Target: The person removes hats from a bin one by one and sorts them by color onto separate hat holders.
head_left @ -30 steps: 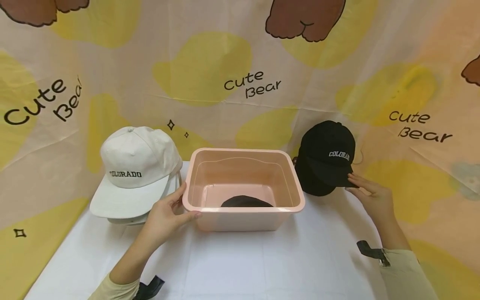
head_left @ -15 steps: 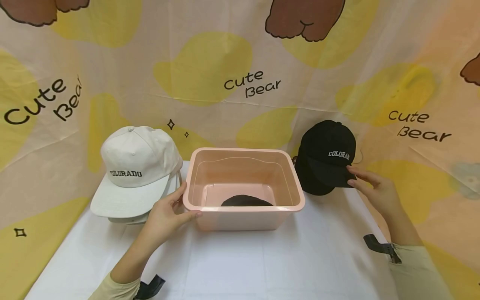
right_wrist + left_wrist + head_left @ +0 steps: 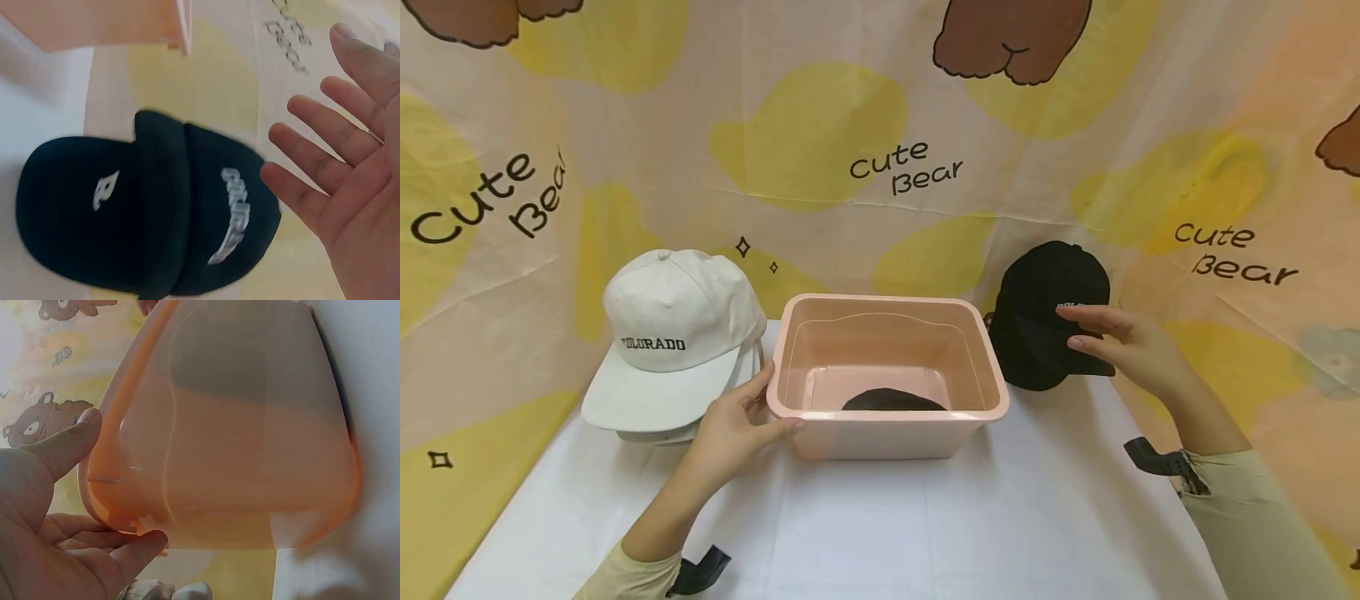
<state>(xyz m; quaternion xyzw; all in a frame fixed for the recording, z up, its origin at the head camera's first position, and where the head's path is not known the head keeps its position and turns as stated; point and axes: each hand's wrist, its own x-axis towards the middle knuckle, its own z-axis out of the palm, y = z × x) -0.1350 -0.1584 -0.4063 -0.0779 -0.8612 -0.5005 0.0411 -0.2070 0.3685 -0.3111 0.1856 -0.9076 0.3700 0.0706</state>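
A pink plastic bin point(image 3: 872, 440) stands in the middle, with part of a dark rounded thing point(image 3: 895, 401) showing inside it. My left hand point(image 3: 736, 432) holds the bin's front left corner, thumb on the front and fingers at the side; the left wrist view shows this grip on the bin point(image 3: 250, 456) up close. At the right is a stack of black caps, the upper black cap point(image 3: 1052, 283) lettered in white. My right hand point(image 3: 1138, 348) is in front of its brim; in the right wrist view that hand point(image 3: 356, 156) has spread fingers and holds nothing, beside the cap point(image 3: 231, 212).
White caps point(image 3: 673, 317) stand stacked left of the bin, the top one lettered COLORADO. A patterned cloth point(image 3: 820, 133) hangs behind everything. All of it stands on a white-covered table point(image 3: 880, 533).
My right hand has let go of the black cap's brim and moved up and left in front of the cap. The left hand keeps its place at the bin.
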